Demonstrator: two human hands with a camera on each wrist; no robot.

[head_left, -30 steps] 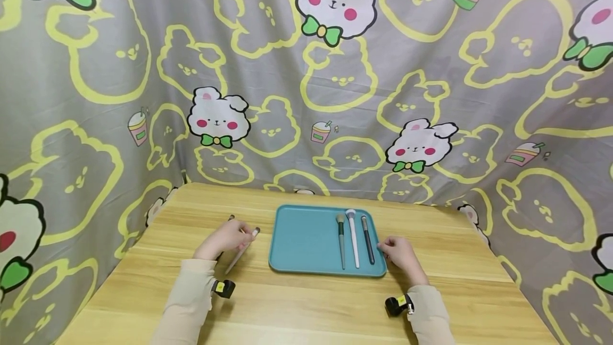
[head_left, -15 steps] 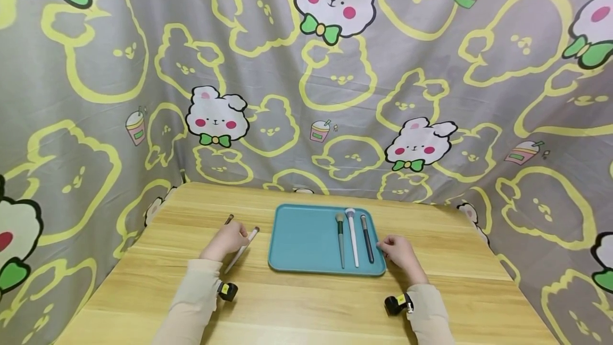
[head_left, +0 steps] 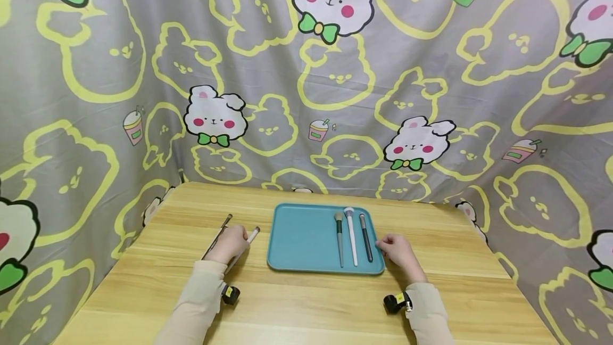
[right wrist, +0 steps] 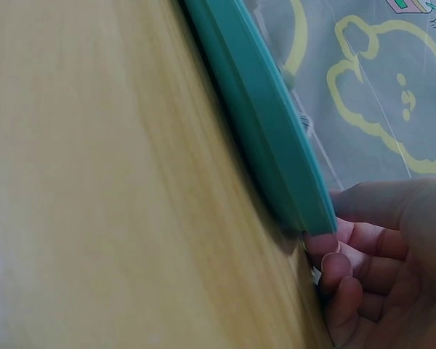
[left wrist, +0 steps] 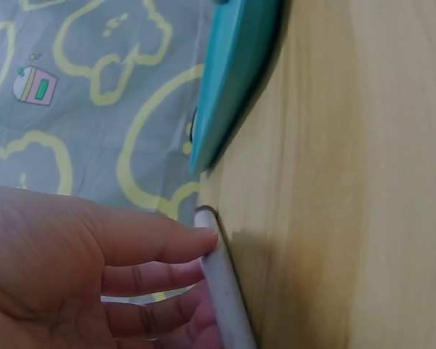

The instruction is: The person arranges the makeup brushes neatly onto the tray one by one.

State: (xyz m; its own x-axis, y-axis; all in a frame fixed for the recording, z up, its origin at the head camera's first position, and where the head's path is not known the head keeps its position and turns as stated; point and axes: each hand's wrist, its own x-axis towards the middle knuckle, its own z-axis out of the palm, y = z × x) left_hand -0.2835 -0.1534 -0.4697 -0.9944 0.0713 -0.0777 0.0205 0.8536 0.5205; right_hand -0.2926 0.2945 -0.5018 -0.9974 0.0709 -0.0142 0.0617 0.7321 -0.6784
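My left hand [head_left: 231, 245] pinches the pale-handled brush [head_left: 253, 235], on or just above the table [head_left: 306, 310], left of the tray [head_left: 301, 238]. My right hand [head_left: 398, 252] grips the tray's right edge. Judgement: lift straight up, clear of the dark brush [head_left: 221, 234] alongside; hold the tray steady. Three brushes [head_left: 351, 238] lie on the tray. Wrist cameras [head_left: 231, 296] bear yellow labels, too small to read. No brand legible.

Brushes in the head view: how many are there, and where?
5: a green brush, white brush and black brush on the tray; a pale brush pinched by the left hand; a dark brush on the table beside it.
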